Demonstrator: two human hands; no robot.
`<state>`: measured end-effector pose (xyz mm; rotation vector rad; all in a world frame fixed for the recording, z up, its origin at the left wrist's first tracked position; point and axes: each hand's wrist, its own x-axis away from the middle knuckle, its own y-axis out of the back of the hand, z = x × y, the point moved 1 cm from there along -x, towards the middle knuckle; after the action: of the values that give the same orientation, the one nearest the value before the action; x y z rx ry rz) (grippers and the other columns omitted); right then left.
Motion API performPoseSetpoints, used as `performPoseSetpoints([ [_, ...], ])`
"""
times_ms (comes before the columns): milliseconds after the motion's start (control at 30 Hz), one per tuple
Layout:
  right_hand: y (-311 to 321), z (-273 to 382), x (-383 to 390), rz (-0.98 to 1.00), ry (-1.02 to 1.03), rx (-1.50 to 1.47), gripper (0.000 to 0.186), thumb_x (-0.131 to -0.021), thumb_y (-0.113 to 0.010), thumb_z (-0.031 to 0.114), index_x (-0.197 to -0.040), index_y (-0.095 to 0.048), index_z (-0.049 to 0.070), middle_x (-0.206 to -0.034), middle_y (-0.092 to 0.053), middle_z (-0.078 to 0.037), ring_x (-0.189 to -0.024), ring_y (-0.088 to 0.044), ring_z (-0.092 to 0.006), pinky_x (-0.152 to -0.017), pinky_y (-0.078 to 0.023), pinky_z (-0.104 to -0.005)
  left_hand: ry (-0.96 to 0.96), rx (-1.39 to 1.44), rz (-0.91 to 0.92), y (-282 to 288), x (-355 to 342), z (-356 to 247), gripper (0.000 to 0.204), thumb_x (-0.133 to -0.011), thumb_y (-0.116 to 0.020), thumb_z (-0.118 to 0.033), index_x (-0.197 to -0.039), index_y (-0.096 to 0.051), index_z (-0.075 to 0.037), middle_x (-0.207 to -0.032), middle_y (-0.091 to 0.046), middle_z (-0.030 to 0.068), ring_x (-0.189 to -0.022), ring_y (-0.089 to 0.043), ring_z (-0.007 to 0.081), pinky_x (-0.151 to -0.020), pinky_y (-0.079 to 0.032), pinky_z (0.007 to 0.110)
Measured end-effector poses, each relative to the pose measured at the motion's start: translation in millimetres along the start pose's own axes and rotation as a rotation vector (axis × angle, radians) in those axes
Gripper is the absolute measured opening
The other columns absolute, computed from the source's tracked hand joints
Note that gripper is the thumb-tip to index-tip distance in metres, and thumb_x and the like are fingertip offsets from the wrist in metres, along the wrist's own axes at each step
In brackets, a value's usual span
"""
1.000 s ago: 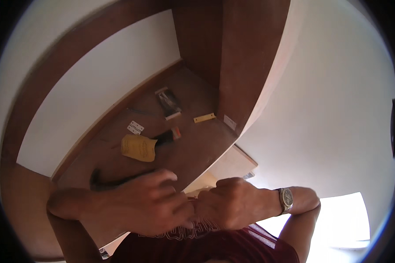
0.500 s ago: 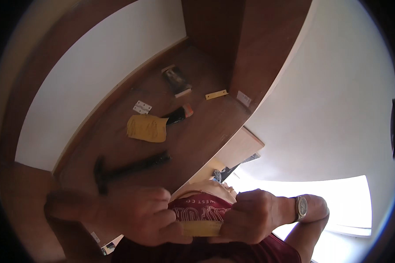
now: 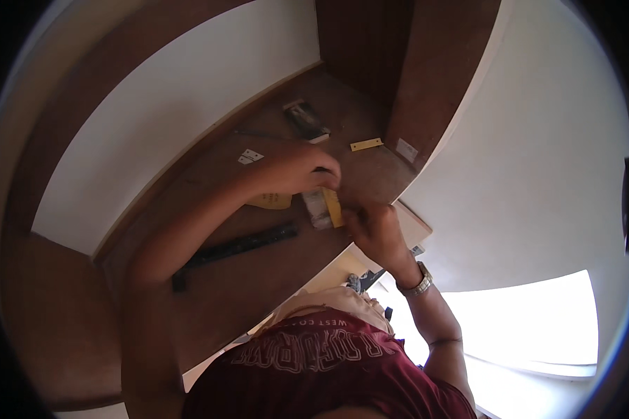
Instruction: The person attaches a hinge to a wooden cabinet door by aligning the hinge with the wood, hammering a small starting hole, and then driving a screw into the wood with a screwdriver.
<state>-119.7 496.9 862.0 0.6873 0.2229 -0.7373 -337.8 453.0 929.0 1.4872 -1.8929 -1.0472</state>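
Over the dark brown shelf, my left hand is curled, its fingertips at the upper end of a yellow strip. At the strip's lower end, my right hand pinches with bent fingers; a metal watch is on that wrist. A pale grey, blurred face shows along the strip's left side; I cannot tell whether it is part of the same piece. Below my left forearm, a yellow sheet with marks is partly covered. The black-handled brush seen earlier is hidden behind my left hand.
A black hammer lies nearer me, its head partly behind my left arm. Farther back are a white hinge plate, a dark flat packet and a yellow drilled strip. A brown upright panel and white wall bound the shelf.
Both hands have moved from in front of my chest forward and up over the shelf, carrying the yellow strip. The strip now stands nearly upright in view, and a pale grey face shows beside it.
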Motion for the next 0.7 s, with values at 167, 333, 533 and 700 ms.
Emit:
performPoseSetpoints([
  [167, 3.1, -7.4, 3.9, -0.129, -0.131, -0.017, 0.016, -0.085, -0.065, 0.007, -0.100, -0.069, 0.005, -0.080, -0.069, -0.020, -0.079, -0.069, -0.0388, -0.069, -0.055, -0.0452, -0.077, -0.087, -0.073, -18.5, -46.4, 9.3, 0.015, -0.091, -0.067, -0.015, -0.101, -0.071, -0.005, -0.094, -0.072, 0.0124, -0.085, -0.069, 0.0280, -0.079, -0.052, 0.038],
  [333, 1.9, -10.9, 6.2, -0.086, 0.068, 0.210, 0.014, -0.087, -0.062, -0.003, -0.099, -0.067, 0.001, -0.088, -0.070, -0.016, -0.079, -0.072, -0.0250, -0.067, -0.055, -0.0337, -0.058, -0.079, -0.327, 5.0, -48.3, 16.0, 0.016, -0.093, -0.066, -0.017, -0.103, -0.072, -0.006, -0.096, -0.072, 0.0116, -0.084, -0.069, 0.0279, -0.077, -0.053, 0.039],
  [533, 17.2, -32.4, 8.6, -0.245, 0.075, -0.001, 0.015, -0.081, -0.063, -0.006, -0.093, -0.068, 0.002, -0.083, -0.065, -0.015, -0.064, -0.062, -0.0274, -0.057, -0.048, -0.0369, 0.129, -0.347, -0.244, 56.1, 33.3, -8.5, 0.018, -0.092, -0.068, -0.021, -0.102, -0.072, -0.006, -0.094, -0.072, 0.0104, -0.082, -0.069, 0.0244, -0.075, -0.053, 0.037],
  [700, 32.0, -15.4, -21.3, -0.113, 0.099, 0.060, 0.011, -0.089, -0.064, -0.002, -0.098, -0.069, 0.001, -0.085, -0.068, -0.009, -0.064, -0.060, -0.0148, -0.057, -0.046, -0.0289, 0.538, -0.213, 0.365, 31.7, 118.4, -22.5, 0.032, -0.085, -0.073, -0.020, -0.115, -0.068, -0.009, -0.109, -0.068, 0.0138, -0.096, -0.067, 0.0319, -0.083, -0.053, 0.044],
])
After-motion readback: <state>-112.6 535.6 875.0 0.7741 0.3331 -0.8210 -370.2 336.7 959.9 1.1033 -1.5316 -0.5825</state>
